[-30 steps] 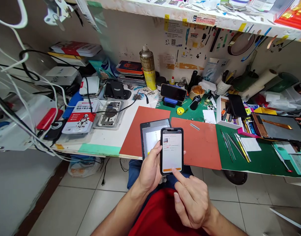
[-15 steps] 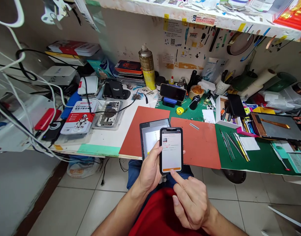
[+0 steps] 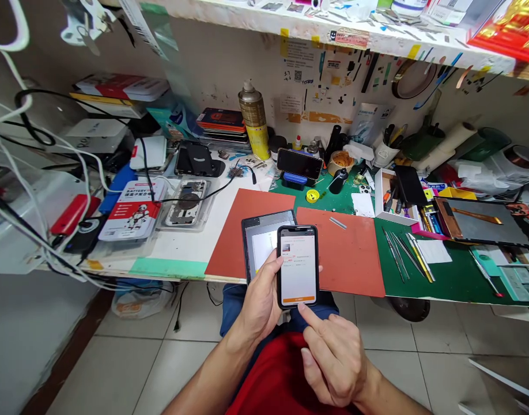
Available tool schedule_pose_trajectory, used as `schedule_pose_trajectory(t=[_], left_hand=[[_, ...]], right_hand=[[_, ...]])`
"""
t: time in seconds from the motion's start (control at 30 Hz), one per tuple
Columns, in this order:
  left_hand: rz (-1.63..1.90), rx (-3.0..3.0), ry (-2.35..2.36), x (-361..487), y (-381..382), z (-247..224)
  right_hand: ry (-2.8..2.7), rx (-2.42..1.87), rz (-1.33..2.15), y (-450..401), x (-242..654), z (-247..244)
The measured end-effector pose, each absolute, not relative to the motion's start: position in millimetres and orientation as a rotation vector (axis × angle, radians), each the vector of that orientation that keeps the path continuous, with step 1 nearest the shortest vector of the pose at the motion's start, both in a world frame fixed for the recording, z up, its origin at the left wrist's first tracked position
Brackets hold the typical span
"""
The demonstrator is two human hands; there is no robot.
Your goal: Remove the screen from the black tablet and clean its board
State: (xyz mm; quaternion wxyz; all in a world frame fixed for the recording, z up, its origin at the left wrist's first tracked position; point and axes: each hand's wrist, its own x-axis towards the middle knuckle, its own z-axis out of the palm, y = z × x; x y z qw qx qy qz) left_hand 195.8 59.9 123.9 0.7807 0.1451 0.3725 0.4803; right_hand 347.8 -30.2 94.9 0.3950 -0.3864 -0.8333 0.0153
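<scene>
My left hand (image 3: 261,305) is closed around a black-framed smartphone (image 3: 298,266), held upright over the table's front edge. Its lit screen shows a pale page with an orange bar along the bottom. My right hand (image 3: 333,351) has the index finger stretched out, its tip at the phone's lower edge by the orange bar; the other fingers are loosely curled with nothing in them. Whether the fingertip touches the glass I cannot tell. Behind the phone lies a dark-framed tablet (image 3: 260,236) with a bright screen, partly hidden by the phone and my left hand.
Red-brown mats (image 3: 355,253) cover the table's middle. Tweezers and thin tools (image 3: 405,256) lie on the green mat (image 3: 446,282) at right, near a white tool box (image 3: 381,199). A spray can (image 3: 253,121) stands behind. Cables (image 3: 44,248) crowd the left; a shelf (image 3: 230,20) overhangs.
My right index fingertip has drawn slightly down from the orange bar to the phone's bottom edge. The whole view has shifted a little; my left hand keeps its hold on the phone.
</scene>
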Motion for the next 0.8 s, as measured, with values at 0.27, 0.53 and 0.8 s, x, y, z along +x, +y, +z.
schedule_pose_trajectory(t=[0.27, 0.53, 0.8], left_hand=[[1.043, 0.301, 0.79, 195.7, 60.7, 123.8], [1.026, 0.272, 0.824, 195.2, 61.3, 125.0], [1.009, 0.292, 0.819, 195.6, 62.0, 126.2]], right_hand=[[-2.119, -0.972, 0.045, -30.0, 346.8, 94.6], [-2.106, -0.964, 0.047, -27.1, 345.6, 98.4], [-2.126, -0.971, 0.038, -27.6, 346.3, 98.2]])
